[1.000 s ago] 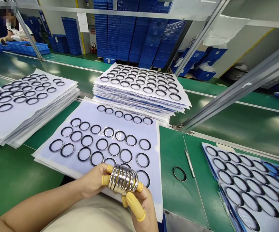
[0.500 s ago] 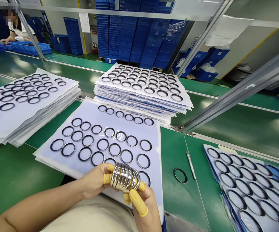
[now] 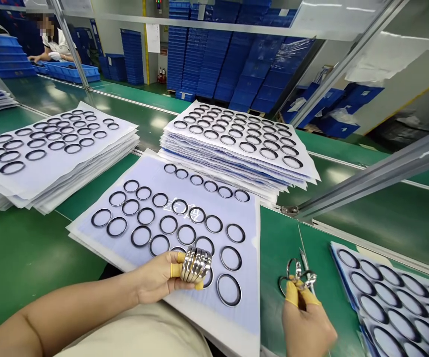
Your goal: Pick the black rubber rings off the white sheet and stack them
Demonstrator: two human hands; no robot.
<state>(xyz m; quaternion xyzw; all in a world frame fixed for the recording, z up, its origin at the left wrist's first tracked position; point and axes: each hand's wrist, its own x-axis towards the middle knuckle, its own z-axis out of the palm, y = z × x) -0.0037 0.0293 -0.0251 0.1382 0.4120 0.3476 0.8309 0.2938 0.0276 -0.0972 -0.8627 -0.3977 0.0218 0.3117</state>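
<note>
A green bench [image 3: 25, 258] carries 2 piles of white sheets dotted with black rings: a left pile [image 3: 51, 163] and a back pile [image 3: 237, 153]. Before the back pile lies 1 sheet [image 3: 143, 171], and a right sheet [image 3: 356, 281] lies well apart. The left hand [image 3: 158, 277], over the sheet's near edge, has its fingers curled tight round a bundle [image 3: 196, 264] of silver rings. The right hand [image 3: 305, 327], over the bench between the 2 sheets, pinches a silver ring [image 3: 295, 270] in thumb and forefinger, just beside a thin tool [image 3: 302, 254].
</note>
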